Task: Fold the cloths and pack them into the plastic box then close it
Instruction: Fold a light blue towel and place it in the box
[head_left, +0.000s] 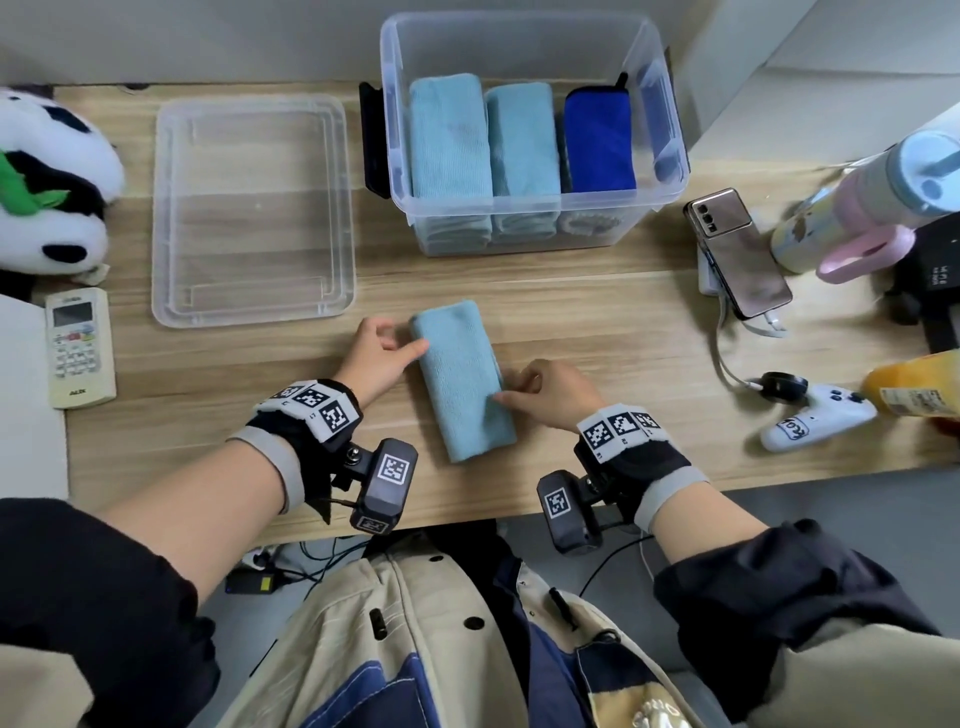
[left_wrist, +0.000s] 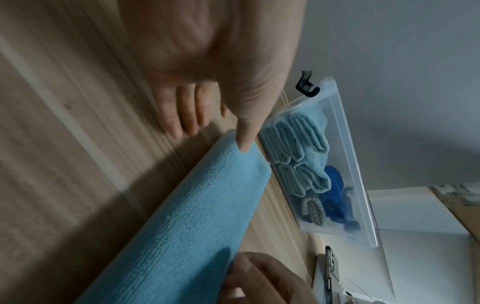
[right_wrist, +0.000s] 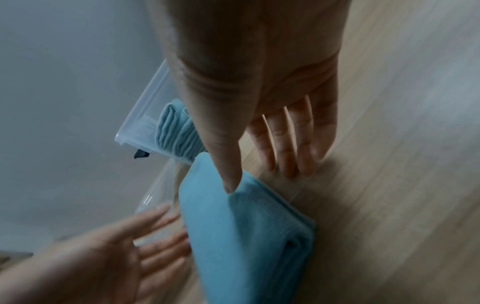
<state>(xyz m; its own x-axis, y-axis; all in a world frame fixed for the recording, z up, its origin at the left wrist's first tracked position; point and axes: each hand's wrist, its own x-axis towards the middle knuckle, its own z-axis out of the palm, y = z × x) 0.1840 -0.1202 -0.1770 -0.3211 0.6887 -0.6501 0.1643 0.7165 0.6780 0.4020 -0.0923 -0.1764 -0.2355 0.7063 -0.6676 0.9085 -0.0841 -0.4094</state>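
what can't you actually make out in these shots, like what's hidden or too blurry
- Underside of the folded cloth: all views, hidden against the desk.
- Whether the fingers of the left hand or right hand reach under the cloth's edge: both wrist views too blurred.
- Lower layers in the plastic box: head view, covered by the top cloths and hazy through the wall.
- Remote control button labels: head view, too small.

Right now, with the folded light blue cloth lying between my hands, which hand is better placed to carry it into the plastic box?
Probably the right hand. It rests on the folded cloth on the side nearer the plastic box's free gap beside the dark blue cloth. The left hand touches only its far left edge.
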